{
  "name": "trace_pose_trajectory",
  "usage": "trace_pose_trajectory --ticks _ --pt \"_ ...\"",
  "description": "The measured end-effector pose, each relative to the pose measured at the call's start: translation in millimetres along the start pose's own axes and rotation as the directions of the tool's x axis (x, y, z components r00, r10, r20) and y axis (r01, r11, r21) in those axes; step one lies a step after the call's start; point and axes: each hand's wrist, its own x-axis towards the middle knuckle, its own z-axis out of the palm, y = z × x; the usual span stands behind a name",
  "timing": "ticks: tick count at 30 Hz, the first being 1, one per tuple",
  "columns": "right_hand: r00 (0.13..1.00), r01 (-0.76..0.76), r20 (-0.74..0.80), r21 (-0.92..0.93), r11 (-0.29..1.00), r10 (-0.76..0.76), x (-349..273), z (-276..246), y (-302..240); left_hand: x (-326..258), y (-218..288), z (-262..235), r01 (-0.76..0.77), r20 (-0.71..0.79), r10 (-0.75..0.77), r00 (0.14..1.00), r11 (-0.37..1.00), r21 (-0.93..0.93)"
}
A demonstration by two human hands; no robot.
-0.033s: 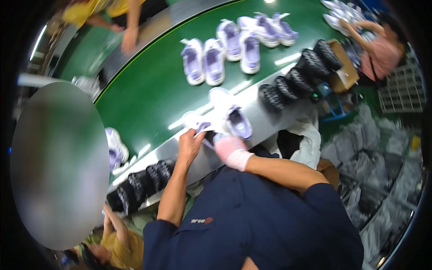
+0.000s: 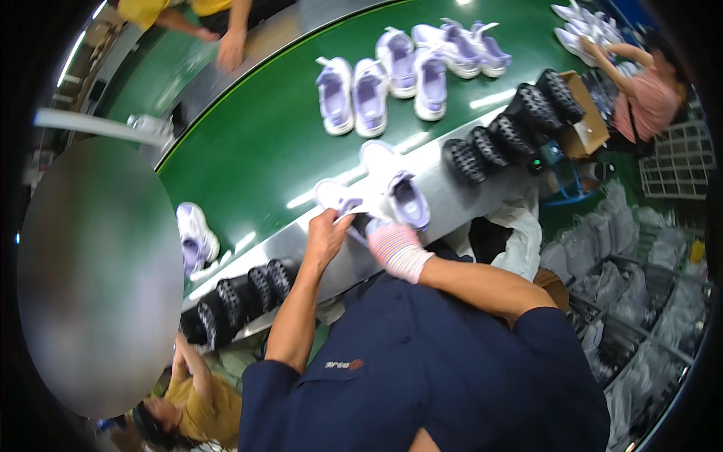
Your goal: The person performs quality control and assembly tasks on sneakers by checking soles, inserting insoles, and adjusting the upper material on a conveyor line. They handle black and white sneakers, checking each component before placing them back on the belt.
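Note:
A white and lavender sneaker [image 2: 334, 193] is held between my two hands at the near edge of the work line. My bare left hand [image 2: 325, 235] pinches a white strap or tab at the shoe's opening. In a pink-striped glove, my right hand [image 2: 399, 250] is closed at the heel side of the same shoe, its fingertips mostly hidden. Just beyond the glove rests another lavender-lined sneaker [image 2: 409, 202], beside a white one [image 2: 379, 160].
Several white and lavender sneakers [image 2: 370, 98] stand on the green belt [image 2: 256, 143]. Black patterned bundles [image 2: 467, 160] line the metal ledge [image 2: 301, 297] on both sides. A cardboard box [image 2: 590, 124], a co-worker in pink [image 2: 649, 105] and bagged items in racks [image 2: 633, 294] are at right.
The whole view has shifted slightly, with the scene sitting a little further right. Both hands stay on the same sneaker, and the picture is sharper.

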Motion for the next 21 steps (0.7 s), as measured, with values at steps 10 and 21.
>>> trace_pose_trajectory --ticks 10,21 --pt "0.993 -0.003 -0.116 0.116 0.993 0.016 4.7 25.2 27.1 -34.6 1.6 3.9 -0.015 -0.183 -0.017 0.983 0.985 -0.171" --pt "0.973 -0.208 0.106 0.008 0.978 0.206 52.2 28.1 17.7 -53.2 15.8 53.2 0.272 -0.053 -0.291 0.955 0.936 -0.223"
